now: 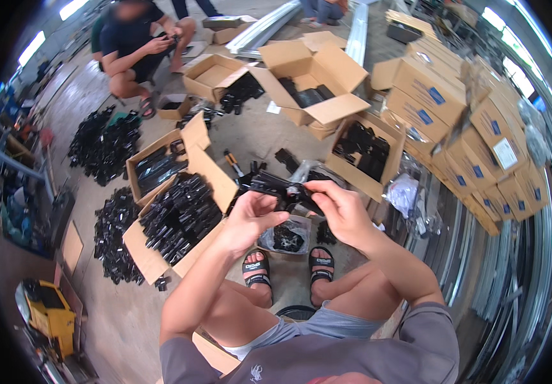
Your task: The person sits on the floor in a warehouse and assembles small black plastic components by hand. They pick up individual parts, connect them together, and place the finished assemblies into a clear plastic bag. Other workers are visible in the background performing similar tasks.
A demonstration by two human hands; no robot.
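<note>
Head view, stock entry as I read it remotely.

Black part (269,185): one lot, raised between my two hands; blurred, so I cannot tell whether it is one piece or several.
Left hand (254,219): grasping its left end, fingers curled against it.
Right hand (342,206): pinching its right end, thumb against fingers.
Small box (300,223): below and between the hands, black pieces inside.
Left carton (146,253): left of the left hand, flaps open, filled with black pieces.
Heap (116,238): loose on the floor, beyond that carton from the left hand.
Right carton (357,178): ahead of the right hand, open, part-filled.
Orange-handled tool (232,161): ahead of the left hand.

Progress, my judgement: midway. Many pieces are boxed; the heap lies unboxed, and the held lot is not yet set down. Which pieces are finished, I cannot tell.
</note>
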